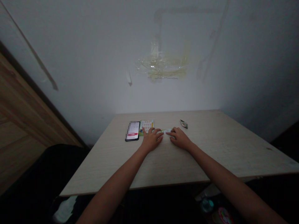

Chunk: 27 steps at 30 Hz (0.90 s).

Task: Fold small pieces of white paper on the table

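Both my arms reach out over a pale wooden table (210,149). My left hand (151,138) lies palm down with fingers spread, pressing on a small pale strip of paper (166,131). My right hand (179,138) rests on the strip's other end, fingers extended flat. The paper shows only between the two hands. Just left of my left hand lie a colourful printed sheet (146,126) and a black phone (133,131) with a lit screen.
A small folded dark-and-light paper piece (183,123) lies behind my right hand. A white wall with old tape remnants (163,67) backs the table. A wooden panel (21,124) stands left. Dark floor clutter (210,208) shows under the table's near edge.
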### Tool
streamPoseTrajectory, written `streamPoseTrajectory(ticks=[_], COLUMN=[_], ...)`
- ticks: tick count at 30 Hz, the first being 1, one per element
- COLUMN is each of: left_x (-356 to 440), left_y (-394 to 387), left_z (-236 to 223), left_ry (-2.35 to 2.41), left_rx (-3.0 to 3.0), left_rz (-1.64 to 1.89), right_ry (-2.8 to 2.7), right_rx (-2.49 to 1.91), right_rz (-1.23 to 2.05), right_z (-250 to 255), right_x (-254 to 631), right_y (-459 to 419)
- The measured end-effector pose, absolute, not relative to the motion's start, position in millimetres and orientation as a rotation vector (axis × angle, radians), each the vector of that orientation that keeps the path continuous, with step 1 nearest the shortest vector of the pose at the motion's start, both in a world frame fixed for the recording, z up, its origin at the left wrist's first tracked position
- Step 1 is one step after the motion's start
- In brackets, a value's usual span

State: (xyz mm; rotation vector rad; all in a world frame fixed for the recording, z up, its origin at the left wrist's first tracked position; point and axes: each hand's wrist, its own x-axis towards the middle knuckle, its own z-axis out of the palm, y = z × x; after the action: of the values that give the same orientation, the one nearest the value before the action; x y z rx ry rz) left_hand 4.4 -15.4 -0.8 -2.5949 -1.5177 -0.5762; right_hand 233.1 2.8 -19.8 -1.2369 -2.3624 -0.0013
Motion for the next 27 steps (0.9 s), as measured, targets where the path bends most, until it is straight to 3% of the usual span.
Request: streamPoseTrajectory(ticks=[27], left_x=[6.4], left_y=[-13.1], left_z=[-4.3], left_ry=[-1.549], left_rx=[-2.592], left_rz=[-0.560], right_ry=[-2.369], right_rx=[-1.214], right_rz=[-0.007], right_z=[-21.6], right_x=[234.5], right_y=[4.0])
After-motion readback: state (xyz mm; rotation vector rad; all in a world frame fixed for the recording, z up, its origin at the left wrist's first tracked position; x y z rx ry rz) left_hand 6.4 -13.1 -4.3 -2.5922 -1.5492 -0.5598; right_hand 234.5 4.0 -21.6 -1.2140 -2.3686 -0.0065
